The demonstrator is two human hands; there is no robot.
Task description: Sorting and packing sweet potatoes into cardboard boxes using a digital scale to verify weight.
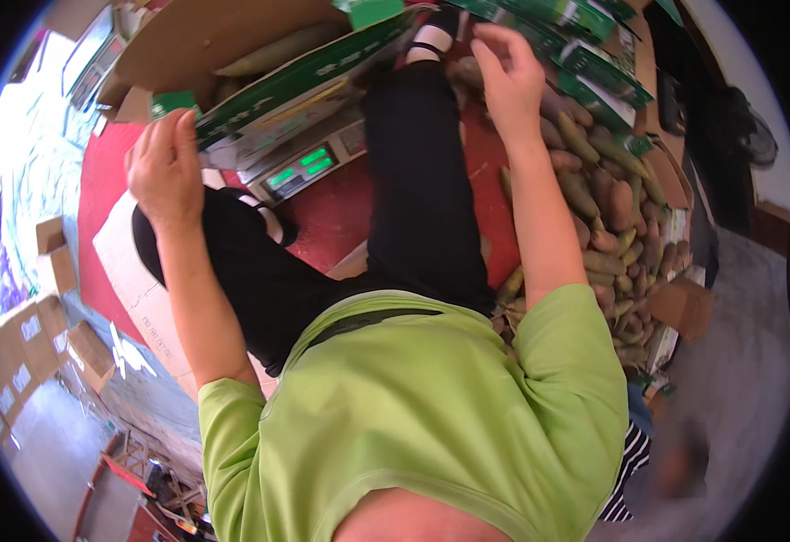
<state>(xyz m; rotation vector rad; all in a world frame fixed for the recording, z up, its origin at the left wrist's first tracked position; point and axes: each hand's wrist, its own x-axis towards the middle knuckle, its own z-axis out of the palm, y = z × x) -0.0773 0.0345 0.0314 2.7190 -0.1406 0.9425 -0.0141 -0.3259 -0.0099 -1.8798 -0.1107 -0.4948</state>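
Your left hand (pixel 165 167) grips the flap edge of the cardboard box (pixel 260 68) (green-printed, atop the scale (pixel 309 167)); your right hand (pixel 508 77), fingers loosely curled and empty, hovers over the sweet potato pile (pixel 612 208).

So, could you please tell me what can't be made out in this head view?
- Left hand: its fingertips curl over the box flap, so the grip is hidden.
- Right hand: whether it holds anything is unclear.
- Scale: the box covers most of it.
- Sweet potatoes: the right arm hides part of the pile.
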